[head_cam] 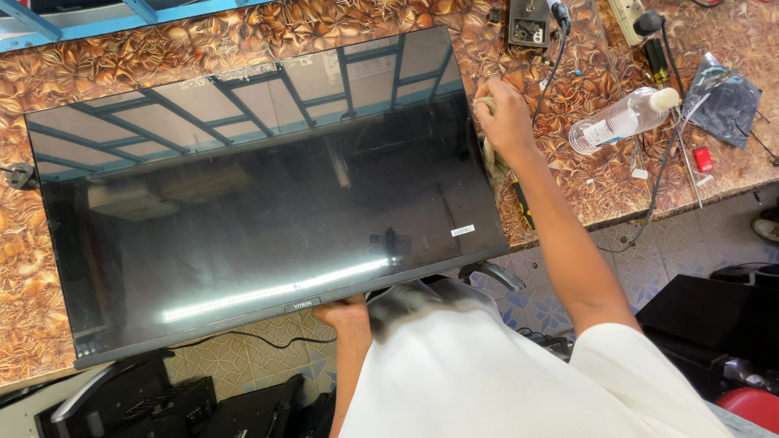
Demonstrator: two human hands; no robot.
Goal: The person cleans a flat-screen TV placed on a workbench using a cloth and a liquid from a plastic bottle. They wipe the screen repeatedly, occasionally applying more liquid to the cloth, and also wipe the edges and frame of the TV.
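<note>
Screen: the large flat black glass-fronted television panel lies face up on the brown leaf-patterned counter, and its near edge overhangs the counter's near edge towards you.
Long axis: it runs left to right across the scene, tilted a little so that the left end sits nearer you and the right end farther off.
Right hand: your right hand is closed around a crumpled pale cloth at the panel's far right corner, touching the right edge; the panel stretches away to the left of this hand.
Left hand: your left hand grips the panel's near edge from below, about the middle of its length; whether the fingers curl fully under is hidden.
Nearer hand: the right hand is the one at the glass surface; the left only steadies the overhanging edge.
Surface: glossy and dark, mirroring a ceiling grid and a bright strip light; a small white sticker sits near the near right corner.
Beside the hand: a yellow-handled screwdriver lies just right of the panel, a clear plastic bottle farther right.
</note>
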